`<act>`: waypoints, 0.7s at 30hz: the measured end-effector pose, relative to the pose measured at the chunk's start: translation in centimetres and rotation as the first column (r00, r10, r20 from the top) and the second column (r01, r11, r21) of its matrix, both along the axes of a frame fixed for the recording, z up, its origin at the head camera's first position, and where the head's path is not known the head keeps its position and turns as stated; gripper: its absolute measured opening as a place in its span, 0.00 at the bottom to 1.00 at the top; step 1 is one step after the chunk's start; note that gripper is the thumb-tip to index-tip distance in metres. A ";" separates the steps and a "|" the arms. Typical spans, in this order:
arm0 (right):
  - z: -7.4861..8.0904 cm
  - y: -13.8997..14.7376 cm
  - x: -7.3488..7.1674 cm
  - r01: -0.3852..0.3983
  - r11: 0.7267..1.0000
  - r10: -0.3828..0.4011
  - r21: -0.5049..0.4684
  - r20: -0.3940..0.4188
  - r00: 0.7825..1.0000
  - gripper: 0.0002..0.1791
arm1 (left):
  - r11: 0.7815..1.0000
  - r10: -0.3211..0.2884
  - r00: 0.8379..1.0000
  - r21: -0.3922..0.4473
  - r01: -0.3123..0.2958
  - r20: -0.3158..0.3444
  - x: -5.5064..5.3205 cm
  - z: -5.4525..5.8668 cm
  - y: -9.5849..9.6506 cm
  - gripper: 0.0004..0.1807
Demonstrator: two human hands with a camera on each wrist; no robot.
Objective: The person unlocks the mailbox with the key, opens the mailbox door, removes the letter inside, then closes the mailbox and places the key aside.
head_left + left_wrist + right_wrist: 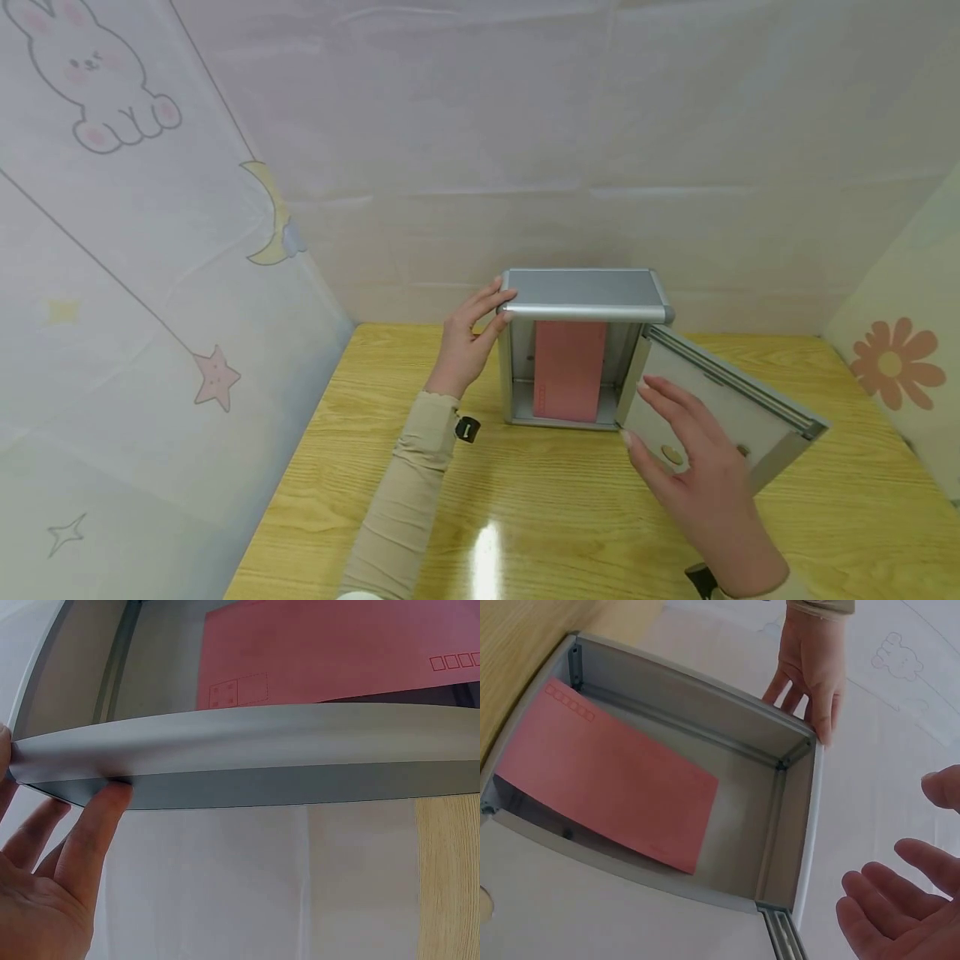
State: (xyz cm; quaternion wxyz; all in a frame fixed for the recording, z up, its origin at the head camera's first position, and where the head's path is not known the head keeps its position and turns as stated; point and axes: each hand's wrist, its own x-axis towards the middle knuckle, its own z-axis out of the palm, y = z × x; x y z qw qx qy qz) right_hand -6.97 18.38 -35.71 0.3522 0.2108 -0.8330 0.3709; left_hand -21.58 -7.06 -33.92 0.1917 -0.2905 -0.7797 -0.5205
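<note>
And there was the silver box (585,288), upright on the wooden table (555,517), its grey top edged by a bright rounded rim, its pale-lined door (742,418) angled out on the right! Inside stood a pink envelope (567,371), small red squares in a row near its lower end. The left hand (463,340) gripped the box's upper left corner; the right hand (701,471), released, fingers apart, hovered by the door.

Two hands (463,337) (705,471), two sleeves (397,500) (776,588), one box (581,287), one door (738,408), one envelope (568,371) and one table (570,500) are showing, while three walls (150,458) (585,125) (922,267) are carrying one rabbit (93,71), one moon (278,208), one flower (890,363) and three stars (217,379) (63,312) (67,533).
</note>
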 end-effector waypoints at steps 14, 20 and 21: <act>-2.2 -1.6 -1.2 0.010 0.995 -0.038 0.103 0.267 0.963 0.39 | 1.000 0.000 1.000 0.002 0.000 -0.003 0.0 0.1 0.0 0.18; -2.7 -1.7 -1.9 0.021 0.993 -0.059 0.114 0.347 0.936 0.40 | 1.000 -0.001 1.000 0.004 0.001 -0.003 -0.1 0.0 0.0 0.18; -2.8 -1.8 -2.1 0.020 0.993 -0.061 0.116 0.357 0.932 0.41 | 1.000 0.000 1.000 0.004 0.000 -0.002 -0.1 0.0 0.0 0.18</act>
